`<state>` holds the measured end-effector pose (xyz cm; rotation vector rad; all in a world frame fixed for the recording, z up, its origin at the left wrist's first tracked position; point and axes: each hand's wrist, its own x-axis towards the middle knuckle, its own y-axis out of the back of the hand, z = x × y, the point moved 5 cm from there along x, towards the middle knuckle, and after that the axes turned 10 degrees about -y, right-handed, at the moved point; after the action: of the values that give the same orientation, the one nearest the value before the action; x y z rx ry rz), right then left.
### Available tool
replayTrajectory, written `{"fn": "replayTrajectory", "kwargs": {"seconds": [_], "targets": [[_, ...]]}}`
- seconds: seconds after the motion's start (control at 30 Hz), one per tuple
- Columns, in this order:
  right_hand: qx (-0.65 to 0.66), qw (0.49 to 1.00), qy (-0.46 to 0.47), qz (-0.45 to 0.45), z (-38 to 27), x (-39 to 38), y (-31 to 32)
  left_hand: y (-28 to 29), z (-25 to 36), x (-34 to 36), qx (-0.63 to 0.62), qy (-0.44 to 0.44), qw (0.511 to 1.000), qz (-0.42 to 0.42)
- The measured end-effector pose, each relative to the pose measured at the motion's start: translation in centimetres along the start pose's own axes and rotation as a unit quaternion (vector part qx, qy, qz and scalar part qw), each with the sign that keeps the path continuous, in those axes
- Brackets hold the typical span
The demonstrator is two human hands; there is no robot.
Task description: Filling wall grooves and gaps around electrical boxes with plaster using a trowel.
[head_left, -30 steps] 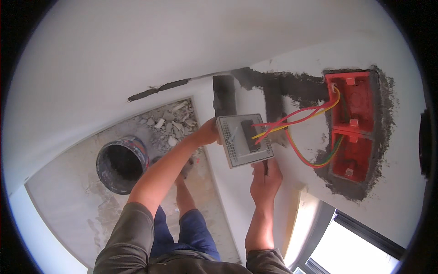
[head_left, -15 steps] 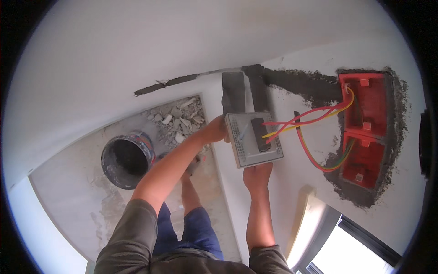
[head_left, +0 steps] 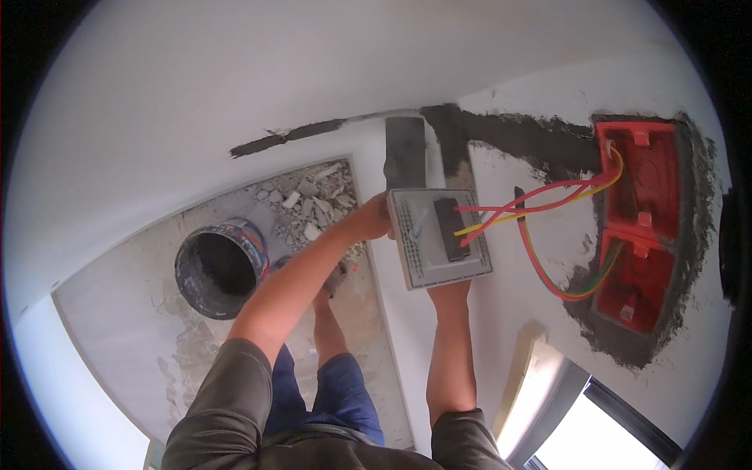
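A square light-grey wall switch or socket plate point(head_left: 423, 270) is turned with its back toward me. On that back sits a dark terminal block point(head_left: 450, 229), where red wires point(head_left: 540, 190) and a yellow wire point(head_left: 493, 223) end. My left hand point(head_left: 371, 218) grips the plate's left edge, its fingers mostly hidden behind. From below, my right hand point(head_left: 450, 293) holds the lower edge, fingers out of sight behind the plate. The wires run right to the upper red wall box point(head_left: 654, 176). From the lower red box point(head_left: 646, 294) a red wire and a yellow-green wire point(head_left: 576, 296) loop out.
Dark mortar point(head_left: 540, 141) fills a channel in the white wall and rings both boxes. A dark grey rectangular patch point(head_left: 404, 153) shows above the plate. Left on the floor stand a dirty bucket point(head_left: 215, 270) and a rubble heap point(head_left: 313, 200). A window point(head_left: 603, 423) is at lower right.
The view has shifted slightly, so the wall boxes appear farther right. The plate sits a little farther right, and more of my right hand is behind it. Both hands keep their hold.
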<state>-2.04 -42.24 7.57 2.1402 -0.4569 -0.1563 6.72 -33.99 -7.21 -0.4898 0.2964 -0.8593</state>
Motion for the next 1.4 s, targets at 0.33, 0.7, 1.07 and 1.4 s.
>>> {"fn": "replayTrajectory", "kwargs": {"seconds": [0.33, 0.7, 1.07, 1.4], "targets": [[0.058, 0.974, -0.195, -0.102, -1.3, -3.0, 4.5, -0.7, 1.6, -1.3, 0.086, -0.023, 0.995, 0.039], [-0.125, 0.984, -0.080, -0.095, -2.5, -7.4, 4.9, -0.4, 1.0, -2.2, 0.003, -0.029, 0.997, 0.076], [-0.142, 0.976, -0.110, -0.124, -3.4, -10.0, 4.9, -0.4, 1.6, -3.1, -0.035, 0.044, 0.998, 0.025], [-0.091, 0.979, -0.138, -0.122, -5.2, -13.0, 1.4, 2.0, 3.7, -7.6, 0.142, 0.019, 0.990, 0.003]]}}
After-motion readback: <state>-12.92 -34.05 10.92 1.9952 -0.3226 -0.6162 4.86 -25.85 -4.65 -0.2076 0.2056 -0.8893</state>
